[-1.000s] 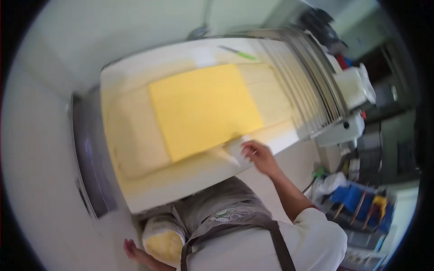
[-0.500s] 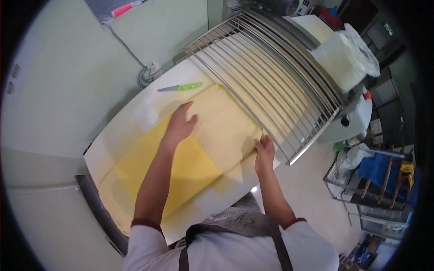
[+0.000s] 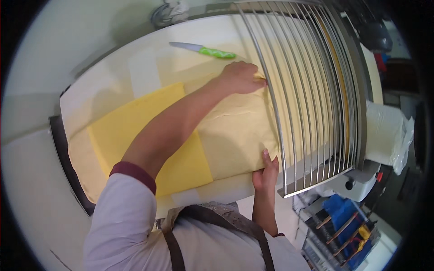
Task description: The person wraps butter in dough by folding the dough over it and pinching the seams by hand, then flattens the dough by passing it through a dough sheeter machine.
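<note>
A pale dough sheet (image 3: 237,124) lies across the white surface of the machine. A yellow slab of butter (image 3: 181,158) rests on it at the left, partly behind my left forearm. My left hand (image 3: 240,77) is closed on the far corner of the dough's right end, its fingers pinching a fold next to the metal rack. At the near corner, my right hand (image 3: 266,170) grips the dough edge between thumb and fingers. A knife (image 3: 203,49) with a green patterned handle lies just beyond my left hand.
A metal guard rack (image 3: 291,104) of thin bars spans the right side, with more of the dough beneath it. White plastic wrapping (image 3: 389,135) covers something farther right. A coiled cable (image 3: 165,14) is by the wall, and a shelf with blue cloth (image 3: 341,217) stands at lower right.
My left hand has gone from hovering above the dough to gripping its far corner by the rack. My right hand still holds the near corner. The whole view has turned.
</note>
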Demonstrator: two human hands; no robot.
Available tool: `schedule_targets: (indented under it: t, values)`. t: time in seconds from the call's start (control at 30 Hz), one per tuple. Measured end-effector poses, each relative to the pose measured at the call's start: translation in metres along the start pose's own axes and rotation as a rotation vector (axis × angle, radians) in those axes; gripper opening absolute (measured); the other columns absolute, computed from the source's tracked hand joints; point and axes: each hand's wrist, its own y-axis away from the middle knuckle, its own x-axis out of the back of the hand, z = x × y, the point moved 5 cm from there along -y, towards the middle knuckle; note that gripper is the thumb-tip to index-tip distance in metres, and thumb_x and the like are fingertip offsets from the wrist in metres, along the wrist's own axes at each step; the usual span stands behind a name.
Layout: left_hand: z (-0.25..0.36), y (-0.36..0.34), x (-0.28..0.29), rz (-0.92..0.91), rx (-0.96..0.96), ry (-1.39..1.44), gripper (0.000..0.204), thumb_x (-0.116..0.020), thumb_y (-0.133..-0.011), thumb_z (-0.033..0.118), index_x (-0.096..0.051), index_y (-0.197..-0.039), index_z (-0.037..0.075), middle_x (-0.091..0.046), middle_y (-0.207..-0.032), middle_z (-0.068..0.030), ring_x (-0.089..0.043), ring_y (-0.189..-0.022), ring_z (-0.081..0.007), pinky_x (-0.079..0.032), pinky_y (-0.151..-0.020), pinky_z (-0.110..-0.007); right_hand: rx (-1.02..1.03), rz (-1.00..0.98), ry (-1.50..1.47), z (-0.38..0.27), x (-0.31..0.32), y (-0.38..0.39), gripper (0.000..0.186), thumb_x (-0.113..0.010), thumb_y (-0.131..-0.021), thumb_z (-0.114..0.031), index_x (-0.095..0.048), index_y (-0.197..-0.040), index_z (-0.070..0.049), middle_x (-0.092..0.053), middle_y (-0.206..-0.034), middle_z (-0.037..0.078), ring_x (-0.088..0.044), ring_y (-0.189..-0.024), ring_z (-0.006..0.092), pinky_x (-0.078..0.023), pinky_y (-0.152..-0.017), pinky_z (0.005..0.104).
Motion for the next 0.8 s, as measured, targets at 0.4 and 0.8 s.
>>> schedule_targets:
  t: [0.4,0.8]
  values:
    - [-0.04,0.15,0.149,0.681,-0.169,1.115,0.043,-0.051,-0.096,0.042,-0.052,-0.065,0.013,-0.046,-0.057,0.0027,-0.045,-0.054,-0.0063,-0.039,-0.052,-0.026,0.647,-0.566,0.821,-0.011,-0.074,0.14,0.041,-0.07,-0.077,0.003,-0.058,-0.117,0.002,-0.063,-0.112,0.013,-0.064,-0.097,0.0234,-0.051,-0.088,0.0338]
    - [-0.188,0.304,0.21,1.029,0.112,1.038,0.023,-0.052,-0.098,0.023,-0.062,-0.102,0.002,-0.064,-0.096,-0.0062,-0.058,-0.096,-0.0162,-0.044,-0.092,-0.031,0.843,-1.121,1.161,0.07,-0.185,0.147,0.033,-0.069,-0.08,-0.008,-0.064,-0.112,-0.005,-0.064,-0.114,0.017,-0.062,-0.108,0.0334,-0.05,-0.091,0.038]
